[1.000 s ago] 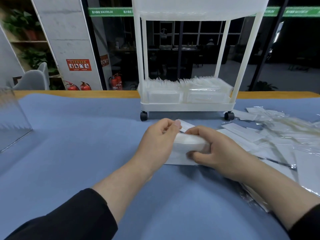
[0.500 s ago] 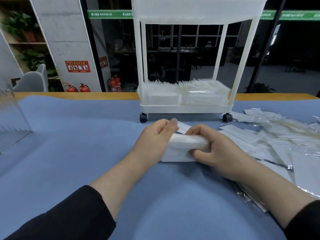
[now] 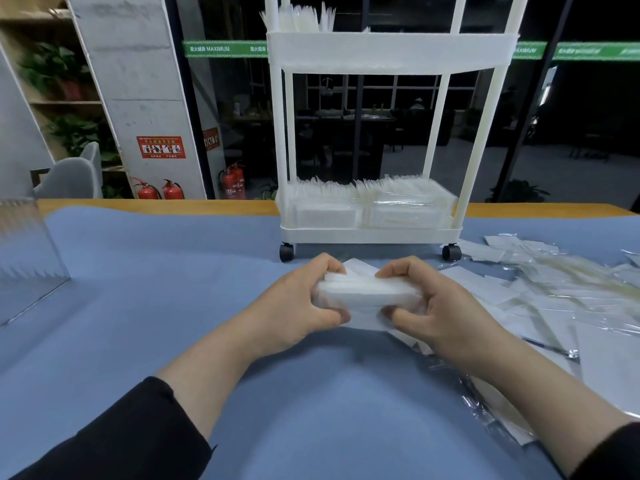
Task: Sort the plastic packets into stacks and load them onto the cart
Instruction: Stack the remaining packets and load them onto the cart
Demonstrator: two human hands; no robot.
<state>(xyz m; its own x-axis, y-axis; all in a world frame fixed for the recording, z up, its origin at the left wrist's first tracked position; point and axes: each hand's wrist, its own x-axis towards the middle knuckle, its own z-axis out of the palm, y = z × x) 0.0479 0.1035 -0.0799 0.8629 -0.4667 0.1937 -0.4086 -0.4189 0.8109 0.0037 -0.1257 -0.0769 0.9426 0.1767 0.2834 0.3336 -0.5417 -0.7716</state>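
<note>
Between the person's two hands, just above the blue-covered desk [image 3: 138, 306], sits a thick stack of plastic packets [image 3: 367, 295], held edge-on in front of the white cart [image 3: 370, 233]. The left hand [image 3: 298, 306] grips the stack's left end, fingers curled over the top and thumb tucked beneath; the right hand [image 3: 440, 310] clamps the right end the same way, so both sets of fingers are closed firmly on the packets. From where I stand, this looks like the squaring-up of one more bundle before it goes on the cart.

A good share of the work seems done. The cart's bottom shelf already carries two neat packed stacks [image 3: 372, 206] side by side, filling most of its width, and more packets [image 3: 298, 15] stand on the upper shelf, though only part of that shelf is visible. What is left lies to the right: a loose, overlapping spread of unsorted packets [image 3: 554, 296] covering that side of the desk, reaching close to the cart's right wheel [image 3: 451, 251]. I would judge the job somewhere past halfway, with this bundle yet to load and the loose heap yet to gather.
</note>
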